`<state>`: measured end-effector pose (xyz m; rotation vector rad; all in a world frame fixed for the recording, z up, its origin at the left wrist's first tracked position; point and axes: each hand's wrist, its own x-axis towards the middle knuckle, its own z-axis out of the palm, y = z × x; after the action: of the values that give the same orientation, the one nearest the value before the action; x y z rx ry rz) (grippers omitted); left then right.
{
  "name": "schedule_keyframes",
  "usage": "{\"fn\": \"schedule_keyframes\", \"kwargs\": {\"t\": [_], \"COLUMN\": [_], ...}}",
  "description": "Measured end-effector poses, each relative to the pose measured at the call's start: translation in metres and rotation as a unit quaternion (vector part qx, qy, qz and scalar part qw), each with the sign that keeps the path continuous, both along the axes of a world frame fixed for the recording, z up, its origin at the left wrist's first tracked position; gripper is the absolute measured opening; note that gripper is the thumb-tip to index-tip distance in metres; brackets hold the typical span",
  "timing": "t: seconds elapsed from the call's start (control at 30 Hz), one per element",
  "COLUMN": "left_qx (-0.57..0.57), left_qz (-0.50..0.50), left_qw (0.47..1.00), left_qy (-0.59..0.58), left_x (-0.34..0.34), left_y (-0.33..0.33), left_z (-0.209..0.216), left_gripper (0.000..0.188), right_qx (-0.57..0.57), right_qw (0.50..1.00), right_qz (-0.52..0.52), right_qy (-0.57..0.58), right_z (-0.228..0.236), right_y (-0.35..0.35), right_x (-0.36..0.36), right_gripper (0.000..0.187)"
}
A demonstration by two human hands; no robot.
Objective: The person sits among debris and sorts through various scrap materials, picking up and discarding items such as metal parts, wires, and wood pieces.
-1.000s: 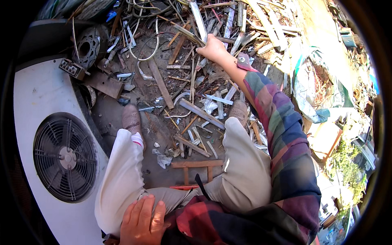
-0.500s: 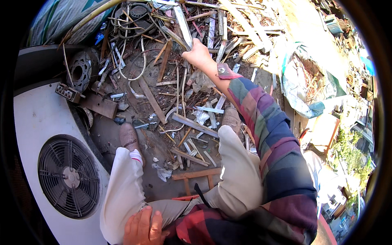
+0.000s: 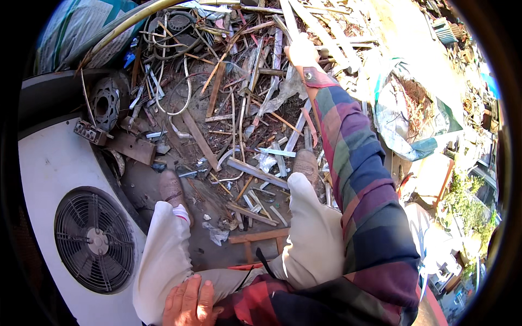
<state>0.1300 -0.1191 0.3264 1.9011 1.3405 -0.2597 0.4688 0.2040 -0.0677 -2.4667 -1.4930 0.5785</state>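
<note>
My right hand (image 3: 303,53) is stretched far out over the scrap pile, its fingers closed round the lower end of a long pale strip (image 3: 289,17). Glare makes it hard to tell whether the strip is wood or metal. Beneath that hand lies a heap of thin sticks, slats and a crumpled grey sheet (image 3: 291,89). My left hand (image 3: 190,302) rests flat on my left thigh, holding nothing.
A white metal casing with a round fan grille (image 3: 93,239) stands at left. Beyond it are a drilled metal disc (image 3: 102,104) and coiled cables (image 3: 173,41). An opened sack of wiry scrap (image 3: 418,108) lies right. A brown wooden frame (image 3: 255,238) sits between my legs.
My right hand has moved right and slightly farther away with the pale strip. Sticks and the crumpled sheet in the heap have shifted. My left hand stays on my thigh.
</note>
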Motion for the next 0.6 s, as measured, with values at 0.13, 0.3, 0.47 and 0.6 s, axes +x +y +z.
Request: {"fn": "schedule_keyframes", "kwargs": {"t": [0.13, 0.3, 0.47, 0.6], "left_qx": [0.016, -0.016, -0.039, -0.04], "left_qz": [-0.01, -0.008, -0.004, 0.007], "left_qw": [1.0, 1.0, 0.999, 0.999], "left_qy": [-0.02, 0.014, 0.017, 0.007], "left_x": [-0.005, -0.006, 0.0, 0.002], "left_y": [0.003, 0.002, 0.007, 0.003], "left_z": [-0.006, -0.002, 0.003, 0.003], "left_gripper": [0.065, 0.064, 0.063, 0.061], "right_qx": [0.001, -0.105, -0.091, -0.029], "right_qw": [0.935, 0.563, 0.811, 0.944], "right_qz": [-0.004, -0.11, -0.005, 0.289], "right_qy": [0.355, 0.812, 0.577, 0.16], "right_z": [-0.032, 0.035, 0.064, 0.044], "right_y": [-0.009, -0.069, -0.114, -0.108], "right_x": [0.062, 0.067, 0.041, 0.007], "right_gripper": [0.028, 0.028, 0.041, 0.039]}}
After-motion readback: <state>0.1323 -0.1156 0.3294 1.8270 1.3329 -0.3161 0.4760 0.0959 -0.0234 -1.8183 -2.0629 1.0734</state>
